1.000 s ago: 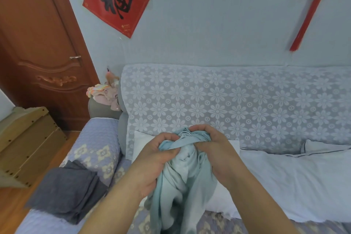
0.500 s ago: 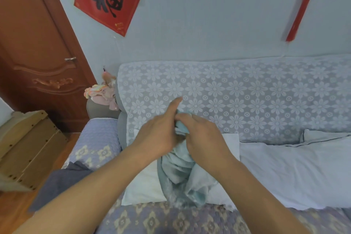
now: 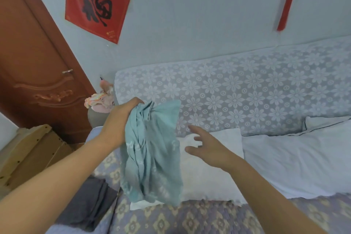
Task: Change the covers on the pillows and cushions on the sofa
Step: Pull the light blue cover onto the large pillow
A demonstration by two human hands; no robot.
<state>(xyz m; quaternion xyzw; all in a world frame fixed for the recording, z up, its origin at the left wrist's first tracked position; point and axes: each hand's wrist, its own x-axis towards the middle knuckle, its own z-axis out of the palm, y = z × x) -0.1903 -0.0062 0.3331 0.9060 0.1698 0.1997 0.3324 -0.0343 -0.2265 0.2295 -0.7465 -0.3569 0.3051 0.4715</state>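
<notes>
The left hand [image 3: 121,119] is clenched around the bunched top of a pale teal fabric pillow cover [image 3: 152,152], which hangs crumpled from the fist, its lower edge loose over the sofa seat. The right hand [image 3: 207,146] is released, fingers spread and holding nothing, just to the right of the hanging cover and apart from it. Directly below and beyond the right hand lies a bare white rectangular pillow [image 3: 212,175], its left part hidden behind the teal cover. Further right of that hand, a larger white pillow with dark piping [image 3: 296,159] rests against the grey sofa backrest with a white lace flower throw [image 3: 237,97]. Under both hands is the lilac quilted seat cover with beige diamond motifs [image 3: 190,218]. Below the left forearm sits a folded dark grey cloth [image 3: 89,203] (whether it is another cover cannot be told). Left of the left hand stand a light wooden cabinet [image 3: 32,152] and a brown carved wooden door [image 3: 38,62]. A small heap of pink soft items [image 3: 102,100] sits just beyond the left hand on the sofa arm.
</notes>
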